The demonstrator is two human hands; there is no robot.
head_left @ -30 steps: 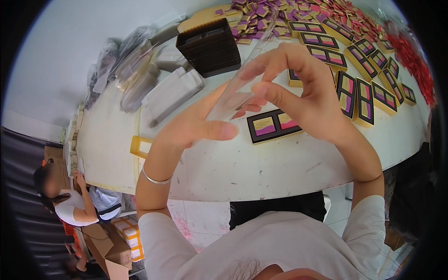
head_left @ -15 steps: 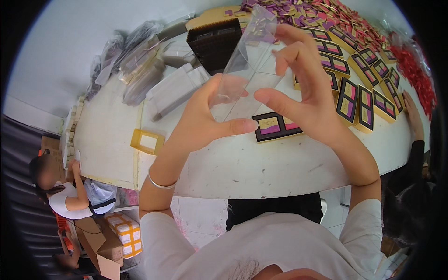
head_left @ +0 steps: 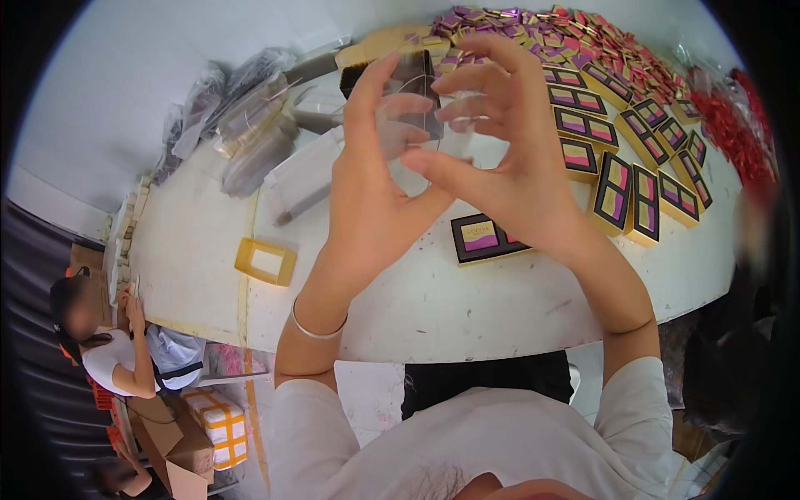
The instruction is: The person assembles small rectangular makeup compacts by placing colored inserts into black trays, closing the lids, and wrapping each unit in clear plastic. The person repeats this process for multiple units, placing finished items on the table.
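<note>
Held up beyond and left of the two-cavity chocolate box (head_left: 479,239), a clear plastic sleeve (head_left: 434,125) is gripped by the curled fingers of the left hand (head_left: 367,196) and right hand (head_left: 518,162), and could be creased if its thin walls were squeezed unevenly.

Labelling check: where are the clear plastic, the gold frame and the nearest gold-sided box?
Clear plastic (head_left: 434,123), head view: transparent wall.
Gold frame (head_left: 287,266), head view: right side.
Nearest gold-sided box (head_left: 502,240), head view: middle divider.

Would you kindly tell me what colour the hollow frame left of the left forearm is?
The frame is golden yellow, best seen in the head view.
</note>
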